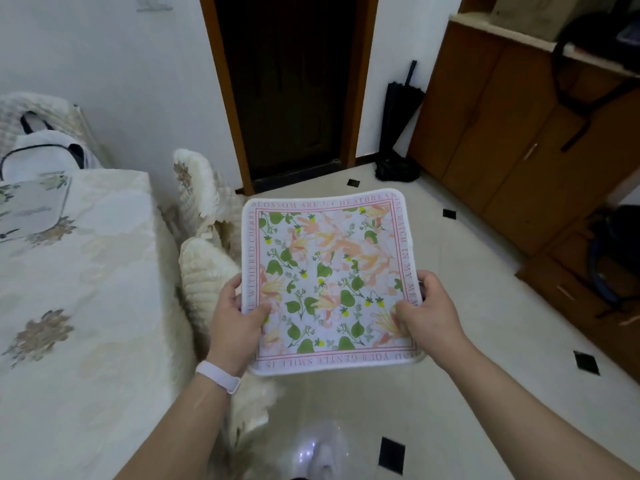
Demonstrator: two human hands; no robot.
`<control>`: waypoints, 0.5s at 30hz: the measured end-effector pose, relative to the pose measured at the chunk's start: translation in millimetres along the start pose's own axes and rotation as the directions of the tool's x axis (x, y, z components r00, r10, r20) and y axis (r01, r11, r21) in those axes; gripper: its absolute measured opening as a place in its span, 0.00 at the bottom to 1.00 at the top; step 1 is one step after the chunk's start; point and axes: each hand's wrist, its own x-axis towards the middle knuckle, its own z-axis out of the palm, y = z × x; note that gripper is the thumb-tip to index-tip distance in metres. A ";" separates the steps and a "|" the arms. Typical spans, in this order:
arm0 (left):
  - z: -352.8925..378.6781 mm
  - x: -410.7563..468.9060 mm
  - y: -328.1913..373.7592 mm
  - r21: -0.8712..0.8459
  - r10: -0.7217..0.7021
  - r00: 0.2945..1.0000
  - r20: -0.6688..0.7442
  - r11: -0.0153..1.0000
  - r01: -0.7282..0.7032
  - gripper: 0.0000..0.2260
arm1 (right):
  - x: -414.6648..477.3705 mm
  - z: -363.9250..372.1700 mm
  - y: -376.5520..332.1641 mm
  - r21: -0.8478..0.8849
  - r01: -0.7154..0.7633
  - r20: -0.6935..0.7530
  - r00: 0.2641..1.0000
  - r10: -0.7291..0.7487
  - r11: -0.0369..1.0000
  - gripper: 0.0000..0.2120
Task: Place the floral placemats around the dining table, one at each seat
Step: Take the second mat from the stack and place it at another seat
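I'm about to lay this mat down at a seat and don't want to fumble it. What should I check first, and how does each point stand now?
1. Grip: the left hand and the right hand each pinch a side edge of the floral placemat: ok.
2. Mat flat and printed side up, not folded: ok.
3. Mat over the dining table: not ok; it hangs over the tiled floor, right of the table.
4. Seat spot free: cannot tell; a grey mat already lies at the far corner, the near cloth looks bare.
5. Path past the padded chairs between mat and table: cannot tell.
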 end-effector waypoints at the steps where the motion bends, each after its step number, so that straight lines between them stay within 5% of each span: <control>1: 6.7 13.6 4.8 -0.005 0.008 1.000 0.002 1.000 -0.008 0.24 | 15.3 -2.3 -7.5 0.008 0.003 -0.001 1.000 -0.003 1.000 0.20; 15: 80.1 163.6 53.5 0.066 0.038 0.998 -0.044 0.997 -0.035 0.21 | 195.1 3.7 -51.7 0.051 0.026 0.068 0.997 -0.029 0.998 0.19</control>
